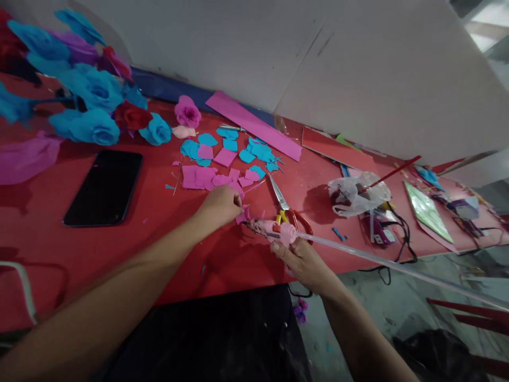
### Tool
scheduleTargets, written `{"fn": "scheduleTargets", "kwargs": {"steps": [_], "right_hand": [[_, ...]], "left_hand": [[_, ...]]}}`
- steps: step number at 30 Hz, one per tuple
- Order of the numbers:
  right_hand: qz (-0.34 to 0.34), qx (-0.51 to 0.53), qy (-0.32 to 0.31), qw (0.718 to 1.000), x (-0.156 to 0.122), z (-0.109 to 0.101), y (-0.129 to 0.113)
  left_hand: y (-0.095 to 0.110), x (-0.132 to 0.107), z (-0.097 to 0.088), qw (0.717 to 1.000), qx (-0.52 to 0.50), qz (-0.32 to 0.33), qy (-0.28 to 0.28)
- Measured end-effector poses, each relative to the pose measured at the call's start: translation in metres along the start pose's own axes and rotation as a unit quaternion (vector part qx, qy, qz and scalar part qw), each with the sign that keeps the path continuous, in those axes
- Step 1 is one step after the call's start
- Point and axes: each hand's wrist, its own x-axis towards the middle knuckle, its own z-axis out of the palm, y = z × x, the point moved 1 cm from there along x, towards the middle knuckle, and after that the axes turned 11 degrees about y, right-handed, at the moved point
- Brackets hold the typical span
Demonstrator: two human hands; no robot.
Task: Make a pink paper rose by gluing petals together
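My right hand (300,260) is wrapped round a pink hot glue gun (264,228), from whose back a long clear glue stick (369,257) sticks out. The gun's dirty nozzle end points left and reaches a small pink paper piece (242,214). My left hand (222,204) pinches that piece between thumb and fingertips. Cut pink paper petals (202,178) lie just beyond my left hand, with blue paper petals (258,150) behind them. Scissors with orange-red and yellow handles (281,196) rest partly behind the glue gun, blades pointing away.
A black phone (104,188) lies at left, below a bunch of blue, red and purple paper flowers (95,90). One pink paper flower (186,111) and a pink paper strip (254,124) lie farther back. Rightward are a plastic bag (350,196), purple box (379,229) and black cable (405,239).
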Motion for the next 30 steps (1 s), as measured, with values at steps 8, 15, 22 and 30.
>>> {"fn": "scheduleTargets", "kwargs": {"steps": [8,15,22,30], "right_hand": [[-0.012,0.024,-0.012,1.000,0.0039,0.0051,-0.0056],[0.012,-0.004,0.003,1.000,-0.0008,-0.0009,0.0005],[0.019,-0.010,0.002,1.000,0.0005,-0.0006,0.0010],[0.008,0.004,-0.011,1.000,0.0034,-0.0029,-0.0053]], "left_hand": [[-0.0023,0.0007,0.0024,1.000,-0.007,-0.010,-0.001],[-0.0011,0.0010,0.0014,1.000,0.002,0.000,-0.004],[-0.0006,0.0006,0.0008,1.000,-0.003,-0.004,-0.004],[-0.0027,0.0009,0.0023,1.000,-0.003,-0.001,0.000]]}}
